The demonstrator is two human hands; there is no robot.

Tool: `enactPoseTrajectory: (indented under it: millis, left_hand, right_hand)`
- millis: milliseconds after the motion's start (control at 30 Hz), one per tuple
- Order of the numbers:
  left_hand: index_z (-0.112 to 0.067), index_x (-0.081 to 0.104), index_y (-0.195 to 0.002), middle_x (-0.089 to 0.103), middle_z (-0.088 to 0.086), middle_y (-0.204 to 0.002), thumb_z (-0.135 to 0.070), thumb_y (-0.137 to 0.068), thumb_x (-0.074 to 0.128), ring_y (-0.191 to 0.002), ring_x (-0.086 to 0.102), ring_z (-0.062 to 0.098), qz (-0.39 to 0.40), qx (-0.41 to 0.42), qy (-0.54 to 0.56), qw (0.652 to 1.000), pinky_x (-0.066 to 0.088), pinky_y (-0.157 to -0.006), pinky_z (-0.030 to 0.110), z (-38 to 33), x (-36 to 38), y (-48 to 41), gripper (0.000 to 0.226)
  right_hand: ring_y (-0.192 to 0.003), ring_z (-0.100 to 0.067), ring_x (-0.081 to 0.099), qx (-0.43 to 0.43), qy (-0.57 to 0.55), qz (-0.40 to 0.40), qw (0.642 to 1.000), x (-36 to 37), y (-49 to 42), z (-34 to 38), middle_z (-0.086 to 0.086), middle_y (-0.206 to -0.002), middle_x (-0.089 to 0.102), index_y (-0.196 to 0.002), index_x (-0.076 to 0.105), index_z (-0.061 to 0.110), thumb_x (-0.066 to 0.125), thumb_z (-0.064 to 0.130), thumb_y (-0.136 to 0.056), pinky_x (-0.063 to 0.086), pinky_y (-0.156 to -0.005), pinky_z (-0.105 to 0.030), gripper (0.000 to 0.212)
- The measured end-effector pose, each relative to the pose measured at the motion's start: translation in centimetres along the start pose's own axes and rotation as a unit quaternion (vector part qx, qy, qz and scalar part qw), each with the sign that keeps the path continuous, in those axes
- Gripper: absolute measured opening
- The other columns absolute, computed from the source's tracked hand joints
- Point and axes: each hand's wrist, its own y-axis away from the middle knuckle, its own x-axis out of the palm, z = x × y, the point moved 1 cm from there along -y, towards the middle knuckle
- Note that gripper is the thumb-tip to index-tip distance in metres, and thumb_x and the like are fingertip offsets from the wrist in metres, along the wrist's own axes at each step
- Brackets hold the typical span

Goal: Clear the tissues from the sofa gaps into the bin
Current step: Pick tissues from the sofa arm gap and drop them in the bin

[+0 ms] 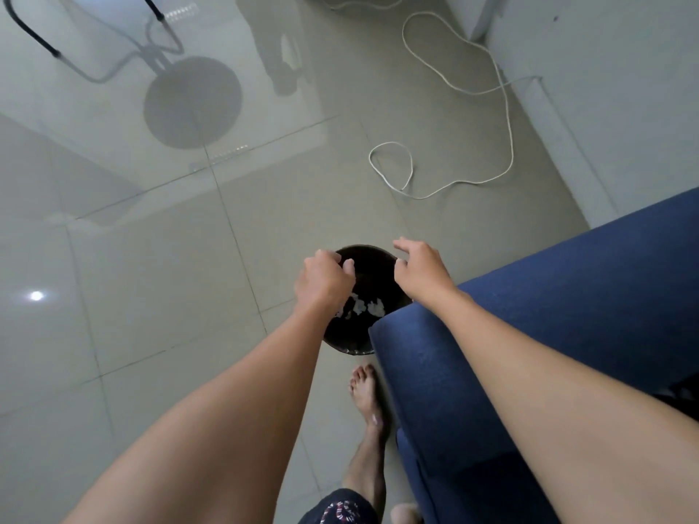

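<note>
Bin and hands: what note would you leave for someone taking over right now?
Left hand: over the bin, fingers curled, no tissue showing in it.
Right hand: open above the bin's rim, beside the sofa.
Done: white tissues lie in the bin.
Left: sofa gaps are out of view; check them for more.
</note>
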Motion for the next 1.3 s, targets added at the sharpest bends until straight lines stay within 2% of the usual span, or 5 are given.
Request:
enactPoseTrajectory:
  millis: [100,367,533,833,1300]
  left_hand:
    - [-0.019,0.056,-0.133,0.062,0.008,-0.129,-0.039,-0.096,0.047,-0.120,0.057,0.031,-0.005,0.055,-0.039,0.998,0.047,-0.093,0.037,-2.7,-0.8,2.8,0.043]
    - [-0.011,0.052,-0.134,0.047,0.008,-0.144,-0.040,-0.098,0.042,-0.136,0.040,0.024,-0.014,0.220,-0.167,0.961,0.038,-0.104,0.039,-9.9,1.4,13.2,0.047]
    - [-0.013,0.053,-0.132,0.051,0.007,-0.135,-0.044,-0.098,0.041,-0.130,0.045,0.024,-0.005,0.280,-0.207,0.937,0.040,-0.101,0.040,-13.6,5.7,21.3,0.048]
    - [-0.014,0.057,-0.128,0.057,0.005,-0.130,-0.037,-0.098,0.041,-0.123,0.051,0.026,0.021,0.363,-0.260,0.895,0.043,-0.094,0.040,-17.7,14.5,32.7,0.040]
    - [-0.017,0.053,-0.131,0.055,0.003,-0.135,-0.038,-0.096,0.047,-0.123,0.053,0.025,0.142,0.386,-0.318,0.854,0.048,-0.094,0.042,-17.5,28.9,30.5,0.041]
  right_hand:
    - [-0.141,-0.024,0.035,-0.025,-0.002,-0.040,0.999,-2.0,2.0,-0.2,-0.008,-0.154,0.037,-0.141,0.044,0.005,0.042,0.008,-0.095,0.028,-0.116,-0.031,0.046]
    - [-0.144,-0.025,0.028,-0.022,0.029,-0.108,0.993,-8.9,11.3,-6.3,-0.007,-0.158,0.027,-0.145,0.037,0.008,0.046,0.024,-0.098,0.026,-0.117,-0.039,0.051]
    - [-0.147,-0.027,0.021,0.023,0.060,-0.130,0.989,-13.9,19.5,-13.5,-0.006,-0.162,0.014,-0.147,0.030,0.010,0.045,0.026,-0.098,0.026,-0.115,-0.040,0.054]
    - [-0.144,-0.026,0.030,0.061,-0.002,-0.196,0.979,-17.3,29.3,-25.2,-0.006,-0.160,0.021,-0.143,0.039,0.009,0.048,0.023,-0.096,0.030,-0.115,-0.048,0.050]
    - [-0.142,-0.026,0.034,0.156,-0.103,-0.200,0.962,-12.7,27.1,-37.7,-0.006,-0.157,0.028,-0.140,0.042,0.008,0.047,0.021,-0.096,0.035,-0.113,-0.044,0.046]
